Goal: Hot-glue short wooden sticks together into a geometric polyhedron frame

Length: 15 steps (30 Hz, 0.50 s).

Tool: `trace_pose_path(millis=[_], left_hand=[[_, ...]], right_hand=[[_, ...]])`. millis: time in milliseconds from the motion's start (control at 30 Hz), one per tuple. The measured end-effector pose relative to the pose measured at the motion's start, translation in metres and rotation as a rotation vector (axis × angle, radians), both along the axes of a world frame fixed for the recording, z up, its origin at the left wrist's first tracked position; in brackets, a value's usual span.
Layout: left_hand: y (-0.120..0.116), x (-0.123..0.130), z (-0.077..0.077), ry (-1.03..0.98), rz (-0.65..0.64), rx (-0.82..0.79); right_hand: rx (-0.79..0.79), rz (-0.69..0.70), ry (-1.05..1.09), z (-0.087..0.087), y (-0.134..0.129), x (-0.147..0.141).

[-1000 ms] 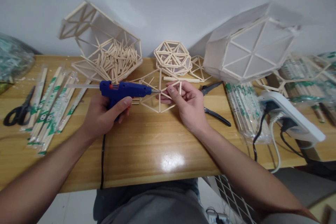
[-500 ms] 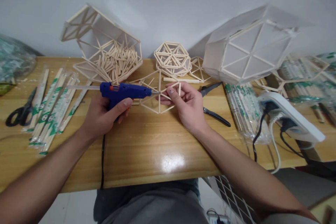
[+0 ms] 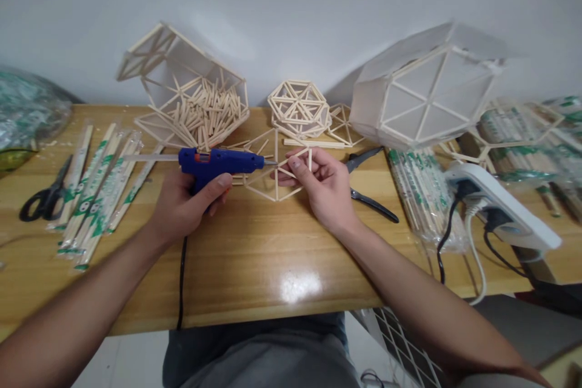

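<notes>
My left hand is wrapped round the grip of a blue hot glue gun. A glue stick sticks out of its back end, and its cord runs down over the table edge. The gun's metal nozzle meets the middle of a hexagonal frame of thin wooden sticks. Pinched between the thumb and fingers of my right hand is the right side of this frame. Whether glue is flowing at the nozzle is too small to tell.
Behind are an open stick-framed box full of short sticks, stacked hexagon frames and a large paper-covered frame. Pliers, wrapped chopsticks and a power strip lie right; scissors and more wrapped chopsticks left.
The view has shifted slightly, so the things at the back sit a little lower. Both hands keep their grip, and the nozzle stays at the frame's middle.
</notes>
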<state>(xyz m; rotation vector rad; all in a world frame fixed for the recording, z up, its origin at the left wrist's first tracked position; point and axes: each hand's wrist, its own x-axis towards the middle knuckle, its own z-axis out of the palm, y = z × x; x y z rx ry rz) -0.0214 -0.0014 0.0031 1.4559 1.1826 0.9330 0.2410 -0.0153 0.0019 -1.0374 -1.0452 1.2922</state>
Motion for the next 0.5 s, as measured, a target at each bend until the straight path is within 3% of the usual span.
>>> trace_pose_path(millis=[500], left_hand=[[0.012, -0.011, 0.005, -0.009, 0.110, 0.082]], right_hand=[[-0.044, -0.018, 0.087, -0.008, 0.013, 0.012]])
